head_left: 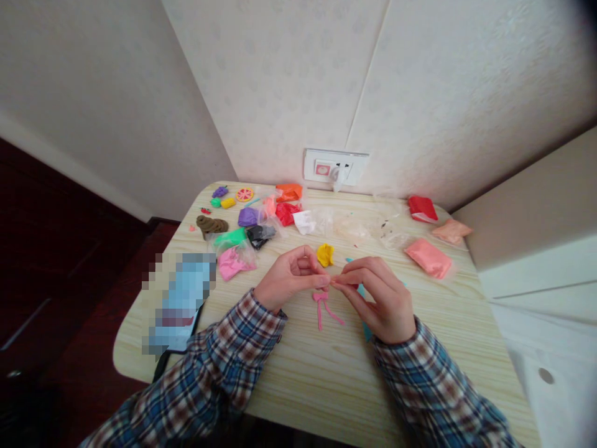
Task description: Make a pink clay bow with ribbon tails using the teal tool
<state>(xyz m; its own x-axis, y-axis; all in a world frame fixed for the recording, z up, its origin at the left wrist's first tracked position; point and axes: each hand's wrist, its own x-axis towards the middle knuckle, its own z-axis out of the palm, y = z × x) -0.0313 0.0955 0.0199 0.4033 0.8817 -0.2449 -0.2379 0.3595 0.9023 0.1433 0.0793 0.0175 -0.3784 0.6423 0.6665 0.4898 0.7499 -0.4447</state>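
Near the middle of the table, my left hand and my right hand meet, the fingertips of each pinched together. Whatever lies between them is too small to make out. Just below the left fingertips, a pink bow-shaped piece of modelling clay with two thin trailing strips rests on the tabletop. A crumpled yellow lump, apparently clay, lies just beyond the hands. Beneath my right hand a light-blue item shows in part; the hand hides most of it.
Bagged clay, including green, pink and salmon, lies around the table. Small clay fruit shapes and a brown coil sit back left. A phone lies by my left forearm. The wall has a socket.
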